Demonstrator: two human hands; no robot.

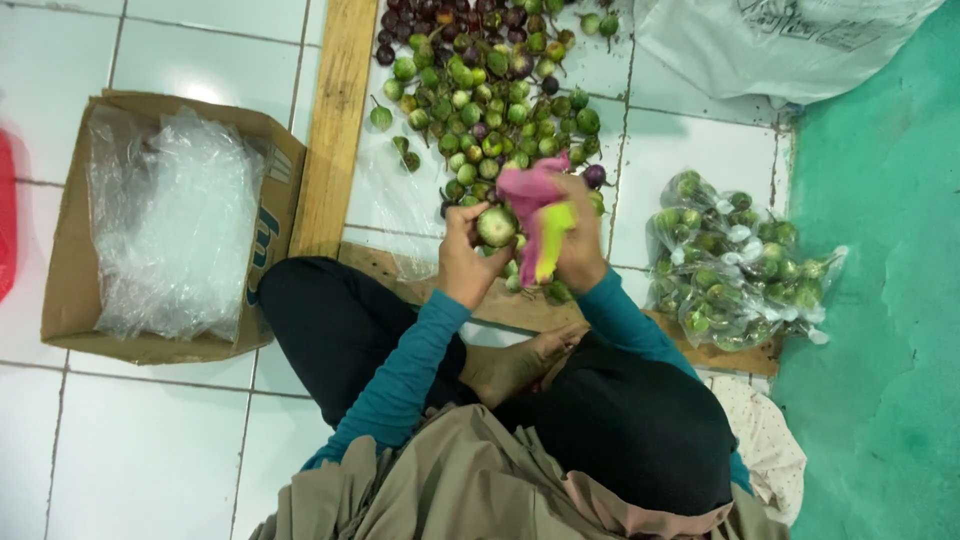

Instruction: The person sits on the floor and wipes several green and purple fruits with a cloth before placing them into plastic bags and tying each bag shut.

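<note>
Fingers of left hand (465, 262) are clamping a round green eggplant (496, 226) over the lap, while right hand (578, 245) is gripping a pink-and-yellow cloth (540, 215) against it. Wiping probably goes best turning the fruit steadily. Loose eggplant pile (480, 90) is lying just ahead, filled bags (735, 265) at right.

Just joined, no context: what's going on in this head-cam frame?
A person sits on a white tiled floor facing a pile of small round green and purple eggplants. The left hand holds one green eggplant; the right hand holds a pink and yellow cloth against it. Clear bags packed with green eggplants lie to the right. A cardboard box of empty plastic bags sits to the left.
</note>
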